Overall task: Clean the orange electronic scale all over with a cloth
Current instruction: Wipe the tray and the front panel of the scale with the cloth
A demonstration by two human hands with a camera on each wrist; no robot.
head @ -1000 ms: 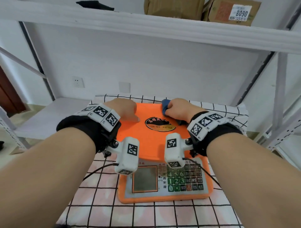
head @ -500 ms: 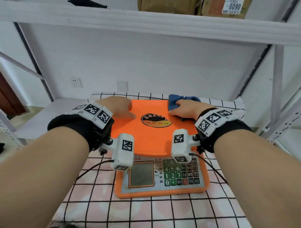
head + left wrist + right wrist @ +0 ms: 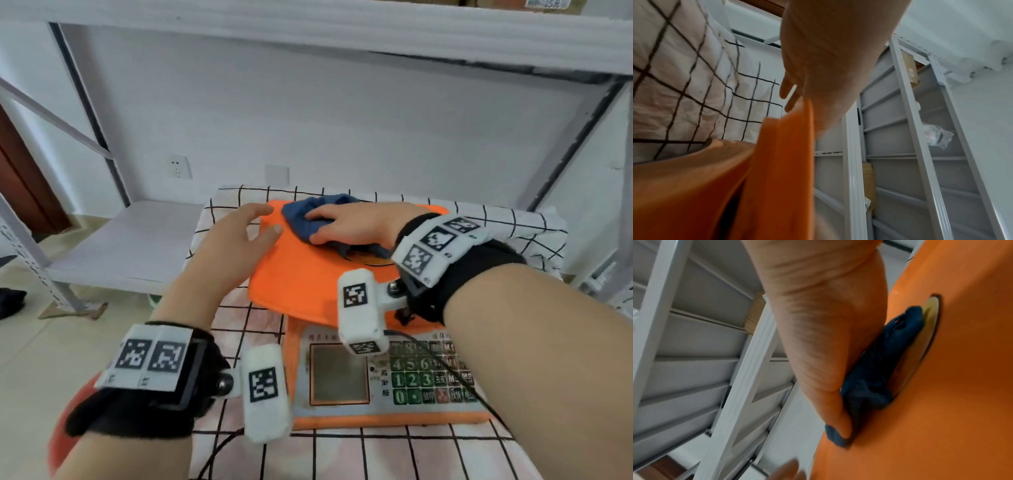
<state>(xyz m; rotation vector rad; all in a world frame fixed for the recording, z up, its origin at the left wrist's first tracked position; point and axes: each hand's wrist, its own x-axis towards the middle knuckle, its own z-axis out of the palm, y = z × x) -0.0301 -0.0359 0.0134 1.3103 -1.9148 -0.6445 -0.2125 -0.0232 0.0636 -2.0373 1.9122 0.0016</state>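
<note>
The orange scale stands on a checked cloth, its grey display and keypad panel towards me. A blue cloth lies bunched on the far left part of the weighing platform. My right hand lies flat on the blue cloth and presses it down, fingers stretched out and thumb on its near edge. My left hand rests at the platform's left edge. Its thumb lies on top, and its straight fingers reach past the edge.
The checked tablecloth covers the table under the scale. A grey shelf board lies to the left, and metal rack posts rise at the right. A shelf beam runs overhead. A black cable crosses the keypad.
My right hand has slid the blue cloth leftwards across the far part of the platform. My left hand has drawn back from the platform's top to its left edge.
</note>
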